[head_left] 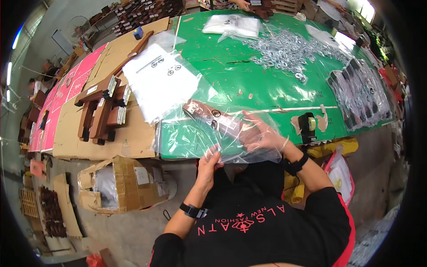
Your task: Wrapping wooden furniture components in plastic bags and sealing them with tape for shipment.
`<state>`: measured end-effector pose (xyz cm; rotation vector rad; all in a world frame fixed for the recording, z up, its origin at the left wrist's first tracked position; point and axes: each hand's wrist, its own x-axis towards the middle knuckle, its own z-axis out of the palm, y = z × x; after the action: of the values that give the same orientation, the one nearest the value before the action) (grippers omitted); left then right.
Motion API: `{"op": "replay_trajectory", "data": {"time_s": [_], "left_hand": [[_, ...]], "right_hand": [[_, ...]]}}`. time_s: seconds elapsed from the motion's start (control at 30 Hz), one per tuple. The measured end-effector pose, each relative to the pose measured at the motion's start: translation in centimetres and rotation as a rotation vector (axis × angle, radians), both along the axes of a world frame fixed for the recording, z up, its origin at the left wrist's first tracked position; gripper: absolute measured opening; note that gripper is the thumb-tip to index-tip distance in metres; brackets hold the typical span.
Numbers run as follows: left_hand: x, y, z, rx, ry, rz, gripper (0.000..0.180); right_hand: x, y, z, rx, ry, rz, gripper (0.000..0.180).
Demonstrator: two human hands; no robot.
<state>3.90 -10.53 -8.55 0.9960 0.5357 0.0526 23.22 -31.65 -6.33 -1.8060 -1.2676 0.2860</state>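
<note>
My left hand (208, 163) pinches the near edge of a clear plastic bag (200, 129) that lies over the front edge of the green table (231, 75). My right hand (262, 133) is inside or under the bag's open end, gripping a long brown wooden piece (209, 115) that reaches up-left into the bag. A stack of flat clear bags (160, 80) lies just beyond, to the left. Brown wooden pieces (100, 113) are piled on cardboard at the left.
A black tape dispenser (308, 127) stands at the table's front edge on the right. Several shiny metal parts (289, 49) are heaped at the back, bagged dark pieces (360, 95) at the right. An open cardboard box (120, 182) sits on the floor at left. Another person's hands (244, 4) work at the far edge.
</note>
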Motion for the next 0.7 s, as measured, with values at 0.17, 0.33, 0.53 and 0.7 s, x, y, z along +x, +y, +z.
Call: {"op": "replay_trajectory", "data": {"time_s": [0.17,0.33,0.53,0.7], "left_hand": [[-0.4,-0.5,-0.9,0.047,0.055,-0.072,0.050],[-0.3,-1.8,0.6,0.041,0.088,-0.310,0.058],[0.9,-2.6,0.0,0.033,0.055,-0.483,0.040],[1.6,-2.5,0.0,0.026,0.043,-0.563,0.028]], "right_hand": [[-4.0,-1.5,2.5,-0.098,-0.031,-0.294,0.128],[-5.7,-2.6,0.8,-0.206,-0.240,-0.411,0.119],[-5.2,-2.5,-1.1,-0.034,-0.274,-0.480,0.099],[-4.9,-0.6,-0.9,0.047,-0.018,-0.625,0.082]]}}
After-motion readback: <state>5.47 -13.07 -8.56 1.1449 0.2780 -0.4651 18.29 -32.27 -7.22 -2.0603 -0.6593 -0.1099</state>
